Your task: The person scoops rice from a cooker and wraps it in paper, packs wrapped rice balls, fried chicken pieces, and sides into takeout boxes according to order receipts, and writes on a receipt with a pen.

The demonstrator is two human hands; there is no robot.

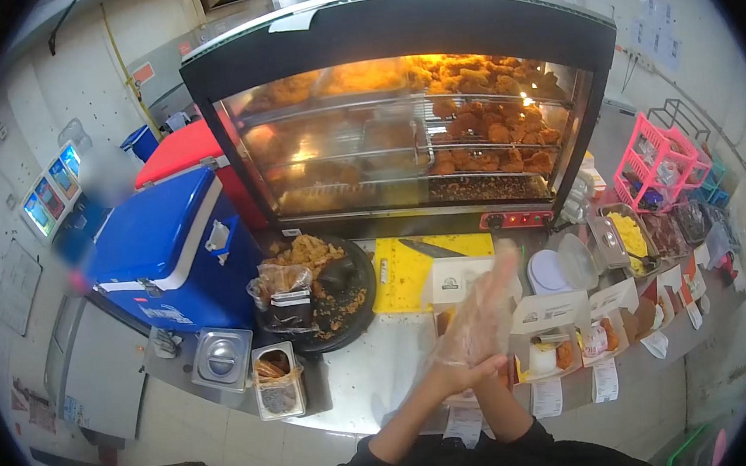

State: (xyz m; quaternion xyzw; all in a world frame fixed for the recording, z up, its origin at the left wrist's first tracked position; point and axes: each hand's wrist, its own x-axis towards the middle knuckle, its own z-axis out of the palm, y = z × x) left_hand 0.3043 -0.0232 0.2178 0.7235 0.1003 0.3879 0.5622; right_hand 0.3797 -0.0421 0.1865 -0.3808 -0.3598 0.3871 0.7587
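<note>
A clear plastic glove (469, 323) covers my right hand (493, 287), which points up and away with its fingers stretched out, slightly blurred. My left hand (459, 375) is bare and closes around the glove at my right wrist; its grip is partly hidden. Below and beyond the hands stand opened meal boxes; one lid (457, 281) is up just behind the gloved hand. To the right, a box (544, 358) holds a rounded white portion and a piece of fried chicken. A knife (431, 248) lies on a yellow cutting board (391, 277).
A heated display cabinet (407, 221) with fried chicken spans the back. To the left are a blue cooler (150, 242), a black round tray (363, 304) with fried bits, and metal containers (224, 360). At right sit a pan of yellow food (629, 235) and a pink basket (658, 158).
</note>
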